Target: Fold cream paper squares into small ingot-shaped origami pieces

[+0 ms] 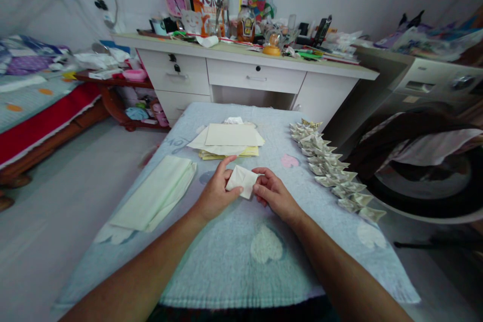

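Note:
A small folded piece of white paper (242, 181), roughly square with crease lines, is held up between both hands over the table. My left hand (217, 186) pinches its left side, thumb in front. At its right corner, my right hand (273, 191) grips with thumb and curled fingers. Just beyond the hands lies a stack of paper sheets (231, 136), white on top with yellow ones beneath. To the left rests a pale green folded bundle of paper (156, 193). Along the right side stand rows of folded paper boats (324, 163).
A light blue cloth with heart shapes (211, 261) covers the table. Behind it stands a white desk (256, 70) crowded with jars and packets. A washing machine (422, 90) with laundry in its open door is at right, a bed (41, 105) at left.

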The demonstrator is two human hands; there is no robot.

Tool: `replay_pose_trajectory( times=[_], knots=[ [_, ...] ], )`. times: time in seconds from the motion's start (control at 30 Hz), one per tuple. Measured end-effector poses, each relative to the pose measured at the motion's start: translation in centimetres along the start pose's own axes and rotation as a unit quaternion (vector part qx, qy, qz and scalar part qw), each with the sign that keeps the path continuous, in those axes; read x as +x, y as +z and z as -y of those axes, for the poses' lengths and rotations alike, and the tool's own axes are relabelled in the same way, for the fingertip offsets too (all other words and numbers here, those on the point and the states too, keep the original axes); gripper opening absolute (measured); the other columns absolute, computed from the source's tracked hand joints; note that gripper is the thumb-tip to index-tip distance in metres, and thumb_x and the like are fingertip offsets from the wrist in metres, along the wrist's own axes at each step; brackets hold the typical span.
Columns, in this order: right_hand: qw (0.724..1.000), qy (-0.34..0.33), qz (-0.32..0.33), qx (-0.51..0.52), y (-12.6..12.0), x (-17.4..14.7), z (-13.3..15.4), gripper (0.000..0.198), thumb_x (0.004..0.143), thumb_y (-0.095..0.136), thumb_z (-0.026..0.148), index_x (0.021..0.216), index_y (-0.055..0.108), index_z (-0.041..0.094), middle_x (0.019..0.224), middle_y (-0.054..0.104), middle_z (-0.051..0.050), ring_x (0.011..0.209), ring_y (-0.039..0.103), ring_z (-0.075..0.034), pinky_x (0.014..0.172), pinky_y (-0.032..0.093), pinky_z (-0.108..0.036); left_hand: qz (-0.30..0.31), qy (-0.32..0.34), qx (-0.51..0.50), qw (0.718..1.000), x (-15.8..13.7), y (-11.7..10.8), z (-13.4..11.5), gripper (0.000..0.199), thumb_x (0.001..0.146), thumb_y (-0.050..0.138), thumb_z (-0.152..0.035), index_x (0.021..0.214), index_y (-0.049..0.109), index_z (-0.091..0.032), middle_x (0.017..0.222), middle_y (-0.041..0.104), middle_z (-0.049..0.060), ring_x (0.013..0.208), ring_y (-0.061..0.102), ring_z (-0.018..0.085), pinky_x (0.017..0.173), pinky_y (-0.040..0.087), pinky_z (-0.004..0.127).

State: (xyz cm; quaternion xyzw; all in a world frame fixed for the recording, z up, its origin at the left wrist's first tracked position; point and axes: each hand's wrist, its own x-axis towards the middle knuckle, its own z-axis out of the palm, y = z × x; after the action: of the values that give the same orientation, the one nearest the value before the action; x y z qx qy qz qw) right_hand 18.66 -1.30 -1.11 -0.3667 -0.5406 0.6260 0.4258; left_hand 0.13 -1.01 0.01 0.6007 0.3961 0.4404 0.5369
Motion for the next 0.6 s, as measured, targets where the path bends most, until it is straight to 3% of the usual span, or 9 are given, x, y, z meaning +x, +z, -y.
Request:
replay_pose_trajectory(
  times=[0.2, 0.33, 0.43, 0.5, 0.6],
  knots=[
    [1.0, -0.014, -0.005, 0.011, 0.5, 0.0, -0.2, 0.057, 0.071, 0.074, 0.033, 0.117, 0.041, 0.023, 0.076, 0.055, 0.003, 0.056, 0.044, -0.007, 0.048, 0.032, -0.017, -0.008, 0.0, 0.021, 1.0, -0.1, 0.4, 0.4, 0.088, 0.072, 0.067, -0.017, 0.143, 0.016, -0.023, 0.092, 0.062, 0.002, 0.076, 0.061, 0.014, 0.066, 0.046, 0.023],
    [1.0, -0.007, 0.009, 0.007, 0.4, -0.2, -0.2, 0.053, 0.077, 0.066, 0.033, 0.121, 0.038, 0.024, 0.08, 0.056, 0.001, 0.056, 0.045, -0.008, 0.05, 0.035, -0.019, 0.014, -0.044, -0.026, 0.999, 0.0, 0.5, 0.5, 0.075, 0.074, 0.065, -0.022, 0.138, 0.025, -0.02, 0.086, 0.063, 0.001, 0.065, 0.058, 0.012, 0.061, 0.046, 0.023],
    [0.997, -0.051, -0.012, -0.059, 0.2, -0.4, 0.1, 0.044, 0.082, 0.056, 0.029, 0.123, 0.04, 0.024, 0.084, 0.053, 0.0, 0.065, 0.049, -0.012, 0.057, 0.041, -0.023, -0.005, -0.076, -0.07, 0.995, 0.2, 0.5, 0.2, 0.067, 0.073, 0.063, -0.021, 0.134, 0.032, -0.02, 0.08, 0.06, -0.001, 0.057, 0.054, 0.01, 0.051, 0.043, 0.02],
    [0.978, -0.118, -0.046, -0.164, 0.2, -0.6, 0.5, 0.047, 0.08, 0.053, 0.021, 0.125, 0.043, 0.024, 0.098, 0.051, -0.004, 0.085, 0.052, -0.017, 0.07, 0.045, -0.028, -0.019, -0.09, -0.09, 0.992, 0.2, 0.4, 0.0, 0.064, 0.071, 0.062, -0.018, 0.13, 0.036, -0.02, 0.083, 0.059, -0.001, 0.056, 0.052, 0.008, 0.048, 0.04, 0.018],
    [0.919, -0.21, -0.056, -0.329, 0.3, -0.9, 1.0, 0.06, 0.071, 0.056, 0.011, 0.129, 0.047, 0.024, 0.115, 0.046, -0.007, 0.109, 0.044, -0.023, 0.091, 0.04, -0.038, -0.02, -0.1, -0.118, 0.988, 0.2, 0.3, 0.1, 0.054, 0.07, 0.062, -0.018, 0.121, 0.045, -0.019, 0.092, 0.058, 0.002, 0.059, 0.052, 0.008, 0.047, 0.039, 0.018]
  ],
)
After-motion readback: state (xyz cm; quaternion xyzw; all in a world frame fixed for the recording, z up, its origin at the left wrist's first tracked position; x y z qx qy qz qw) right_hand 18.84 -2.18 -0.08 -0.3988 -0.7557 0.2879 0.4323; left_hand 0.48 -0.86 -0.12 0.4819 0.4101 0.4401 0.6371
